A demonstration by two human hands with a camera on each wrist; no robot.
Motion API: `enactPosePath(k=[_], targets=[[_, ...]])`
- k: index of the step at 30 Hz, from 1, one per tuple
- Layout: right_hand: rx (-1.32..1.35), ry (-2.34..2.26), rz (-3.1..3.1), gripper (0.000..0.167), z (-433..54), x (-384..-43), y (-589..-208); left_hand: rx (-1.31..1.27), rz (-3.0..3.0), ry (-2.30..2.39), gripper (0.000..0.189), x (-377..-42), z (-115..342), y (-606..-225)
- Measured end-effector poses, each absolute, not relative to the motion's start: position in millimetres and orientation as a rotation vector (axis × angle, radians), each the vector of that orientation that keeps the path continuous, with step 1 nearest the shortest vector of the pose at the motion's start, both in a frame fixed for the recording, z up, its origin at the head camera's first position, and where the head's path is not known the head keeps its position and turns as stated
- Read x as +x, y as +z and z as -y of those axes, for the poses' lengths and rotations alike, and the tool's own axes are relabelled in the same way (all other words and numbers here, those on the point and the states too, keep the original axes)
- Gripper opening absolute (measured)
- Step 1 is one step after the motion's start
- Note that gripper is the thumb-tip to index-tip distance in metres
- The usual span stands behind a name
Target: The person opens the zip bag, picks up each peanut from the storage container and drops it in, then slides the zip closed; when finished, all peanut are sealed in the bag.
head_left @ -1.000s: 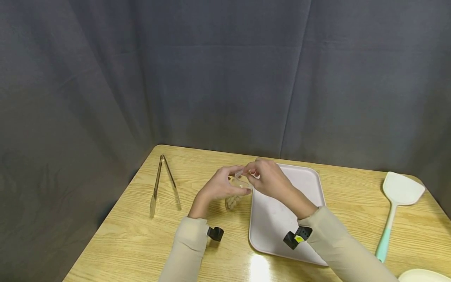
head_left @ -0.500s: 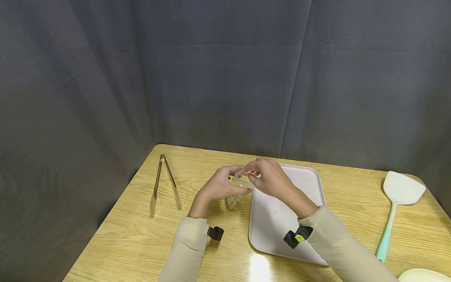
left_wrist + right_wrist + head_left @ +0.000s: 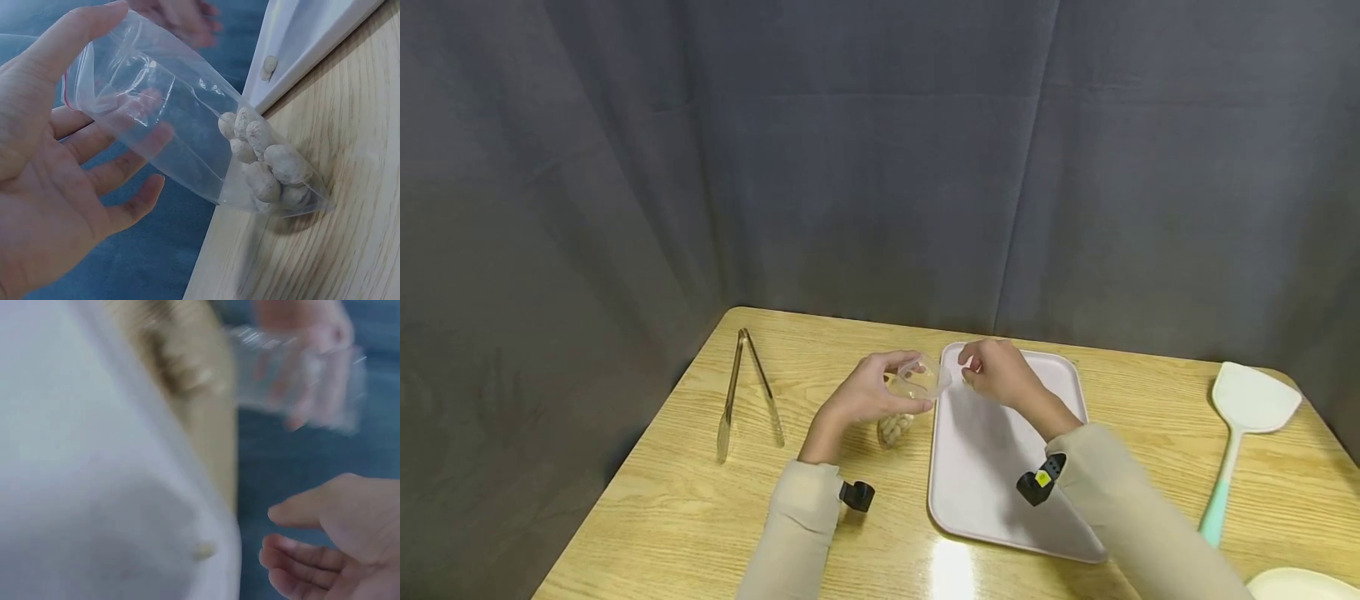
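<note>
My left hand (image 3: 876,390) holds a clear zip bag (image 3: 181,87) near its mouth, thumb on one side and fingers spread behind the plastic. Several peanuts in the shell (image 3: 284,165) lie in the bottom of the bag, which reaches down to the tabletop beside the tray. The bag's mouth gapes toward the right. Over the far left part of the pale tray (image 3: 985,492) is my right hand (image 3: 1000,375), apart from the bag. Between its thumb and loosely bent fingers nothing shows in the right wrist view. One small peanut (image 3: 269,67) lies in the tray near its edge.
Metal tongs (image 3: 732,400) lie spread on the left of the wooden table (image 3: 685,517). A white spatula (image 3: 1255,400) with a mint handle lies on the right. Part of a cream dish (image 3: 1300,585) shows at the bottom right. A dark curtain (image 3: 865,167) hangs behind the table.
My right hand has moved away from the bag's mouth to the right, over the tray. The left hand still holds the bag in the same place, its mouth now in plain view.
</note>
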State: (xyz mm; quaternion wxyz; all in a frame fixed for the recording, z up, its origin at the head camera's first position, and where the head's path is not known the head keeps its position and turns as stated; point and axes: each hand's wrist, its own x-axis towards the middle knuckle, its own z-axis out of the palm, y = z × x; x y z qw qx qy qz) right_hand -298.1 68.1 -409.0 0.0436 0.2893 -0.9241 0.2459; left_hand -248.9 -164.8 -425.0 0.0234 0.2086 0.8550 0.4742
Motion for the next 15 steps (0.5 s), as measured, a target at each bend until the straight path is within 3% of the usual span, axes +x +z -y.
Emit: enactPosePath(k=[7,10,15], targets=[[0.782,0.561,2.94,0.011,-65,-317,-447,0.652,-2.626,1.484,0.073,-249,165,-426],[0.726,0.519,2.957,0.005,-63,-322,-455,0.654,-2.621,1.487,0.073,-249,165,-426],[0.702,0.523,2.95,0.007,-62,-324,-460,0.642,-2.618,1.489,0.076,-249,165,-425]])
